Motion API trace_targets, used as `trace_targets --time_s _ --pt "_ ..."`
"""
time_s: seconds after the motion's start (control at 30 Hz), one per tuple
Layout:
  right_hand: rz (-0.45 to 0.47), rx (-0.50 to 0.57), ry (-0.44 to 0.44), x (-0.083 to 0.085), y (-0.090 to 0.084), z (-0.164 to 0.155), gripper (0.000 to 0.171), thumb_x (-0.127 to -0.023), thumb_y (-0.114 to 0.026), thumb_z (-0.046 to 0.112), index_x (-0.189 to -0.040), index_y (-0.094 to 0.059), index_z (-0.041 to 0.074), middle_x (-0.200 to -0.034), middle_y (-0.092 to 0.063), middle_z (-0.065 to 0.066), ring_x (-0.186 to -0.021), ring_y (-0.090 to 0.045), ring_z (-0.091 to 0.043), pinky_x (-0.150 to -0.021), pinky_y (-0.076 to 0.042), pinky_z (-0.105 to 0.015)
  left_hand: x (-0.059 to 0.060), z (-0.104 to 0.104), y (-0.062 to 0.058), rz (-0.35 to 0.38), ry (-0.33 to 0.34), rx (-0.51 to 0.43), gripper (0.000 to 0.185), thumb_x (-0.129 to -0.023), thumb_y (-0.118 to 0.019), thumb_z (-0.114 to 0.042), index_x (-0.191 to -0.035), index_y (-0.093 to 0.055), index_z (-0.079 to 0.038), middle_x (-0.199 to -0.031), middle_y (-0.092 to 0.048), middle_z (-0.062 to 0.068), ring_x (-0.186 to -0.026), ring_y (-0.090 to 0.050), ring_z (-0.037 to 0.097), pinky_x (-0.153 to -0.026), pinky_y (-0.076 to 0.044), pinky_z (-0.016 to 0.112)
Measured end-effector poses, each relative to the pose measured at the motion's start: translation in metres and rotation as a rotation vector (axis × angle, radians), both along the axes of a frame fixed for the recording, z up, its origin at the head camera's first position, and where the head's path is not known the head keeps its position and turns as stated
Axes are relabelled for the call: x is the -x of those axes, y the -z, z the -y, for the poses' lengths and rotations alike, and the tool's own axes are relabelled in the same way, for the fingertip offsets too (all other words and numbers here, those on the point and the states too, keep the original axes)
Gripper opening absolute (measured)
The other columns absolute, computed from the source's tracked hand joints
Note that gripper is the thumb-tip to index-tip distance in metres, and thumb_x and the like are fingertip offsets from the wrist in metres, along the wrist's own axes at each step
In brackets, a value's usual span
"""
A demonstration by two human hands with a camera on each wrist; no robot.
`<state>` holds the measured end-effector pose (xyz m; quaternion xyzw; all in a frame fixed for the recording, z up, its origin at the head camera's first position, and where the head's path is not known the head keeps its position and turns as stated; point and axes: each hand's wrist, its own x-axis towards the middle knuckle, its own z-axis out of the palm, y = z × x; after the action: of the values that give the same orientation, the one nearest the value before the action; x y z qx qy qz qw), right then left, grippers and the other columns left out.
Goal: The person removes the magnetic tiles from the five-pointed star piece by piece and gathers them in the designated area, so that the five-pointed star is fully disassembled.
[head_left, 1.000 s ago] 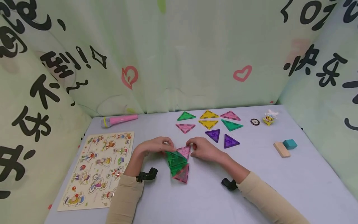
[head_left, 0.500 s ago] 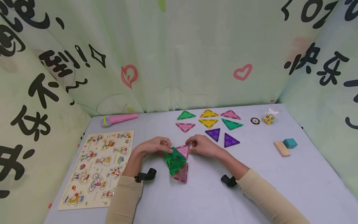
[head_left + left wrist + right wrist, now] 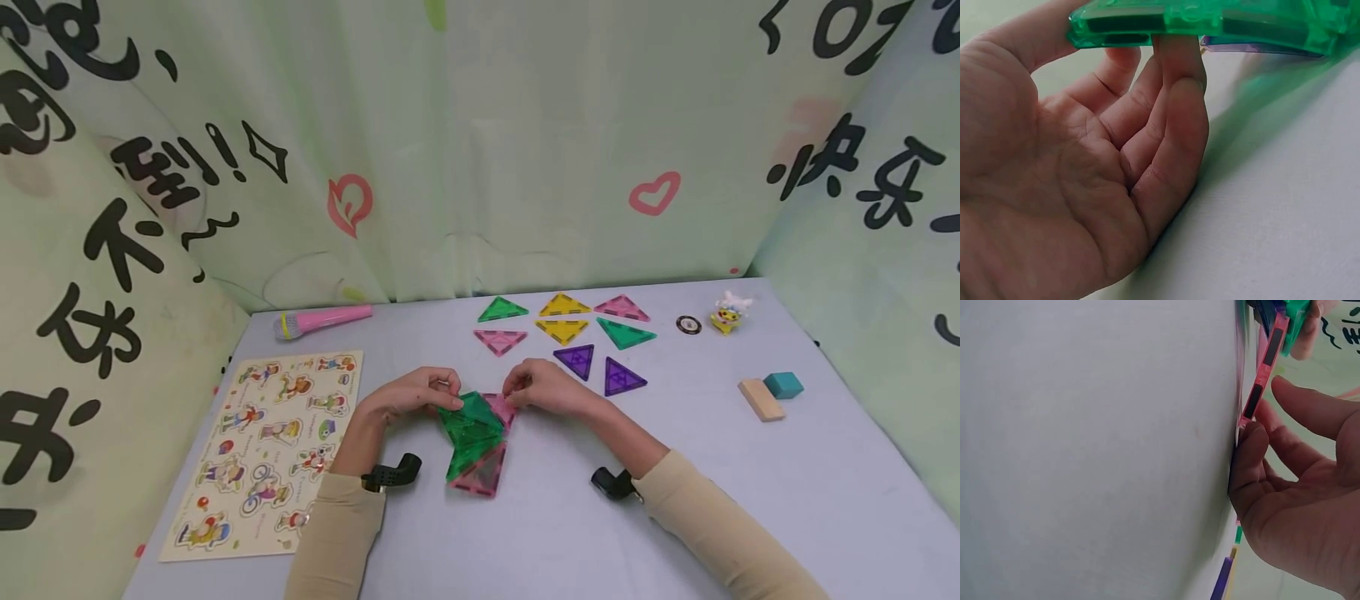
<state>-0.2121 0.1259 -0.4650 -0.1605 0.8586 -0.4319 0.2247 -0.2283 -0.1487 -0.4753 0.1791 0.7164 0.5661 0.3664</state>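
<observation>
Two translucent green triangular magnetic tiles form part of a small joined piece in the middle of the table. My left hand pinches the upper green one between thumb and fingers, lifting it at a tilt in the left wrist view. A pink magnetic tile joins its far right side, partly behind the green. My right hand holds that pink tile by its outer corner; in the right wrist view the tile leans up from the tabletop. Another pink tile hangs on the near end of the piece, untouched by either hand.
Several green, yellow, pink and purple triangle tiles lie flat behind the hands. A picture board and a pink toy microphone lie left. At right are a wooden block, a teal block, a black disc and a small figurine.
The joined tiles have shifted in shape: the near pink tile has swung left and the far pink tile now shows less behind the green. Both hands stay almost in place.
</observation>
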Motion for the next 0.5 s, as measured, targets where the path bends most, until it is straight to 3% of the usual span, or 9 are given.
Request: trace_targets --time_s 0.2,0.3,0.5 --pt "0.055 0.051 -0.031 -0.0017 -0.0003 -0.0053 0.025 -0.094 -0.065 0.020 -0.115 -0.072 0.009 -0.113 -0.069 -0.008 -0.093 -0.057 -0.017 -0.080 -0.049 -0.027 -0.0001 0.0016 0.0023 0.018 0.014 -0.058 0.015 -0.089 -0.067 -0.010 -0.083 -0.053 -0.013 -0.065 -0.046 -0.010 -0.065 -0.042 0.009 -0.059 -0.035 0.024" --pt "0.077 0.050 -0.062 -0.0022 -0.0022 -0.0054 0.026 -0.094 -0.065 0.023 -0.114 -0.073 0.009 -0.118 -0.067 -0.010 -0.099 -0.055 -0.019 -0.083 -0.047 -0.028 0.0002 0.0027 0.0027 0.020 0.015 -0.071 0.016 -0.089 -0.066 -0.009 -0.083 -0.053 -0.013 -0.065 -0.045 -0.010 -0.065 -0.041 0.009 -0.059 -0.035 0.024" --pt "0.094 0.065 -0.078 -0.0018 -0.0034 -0.0043 0.014 -0.092 -0.066 0.018 -0.098 -0.073 0.007 -0.095 -0.065 -0.004 -0.087 -0.052 -0.019 -0.077 -0.044 -0.029 0.0006 0.0034 0.0034 0.043 0.012 -0.086 0.016 -0.089 -0.066 -0.007 -0.083 -0.052 -0.013 -0.067 -0.047 -0.009 -0.066 -0.043 0.009 -0.061 -0.036 0.024"
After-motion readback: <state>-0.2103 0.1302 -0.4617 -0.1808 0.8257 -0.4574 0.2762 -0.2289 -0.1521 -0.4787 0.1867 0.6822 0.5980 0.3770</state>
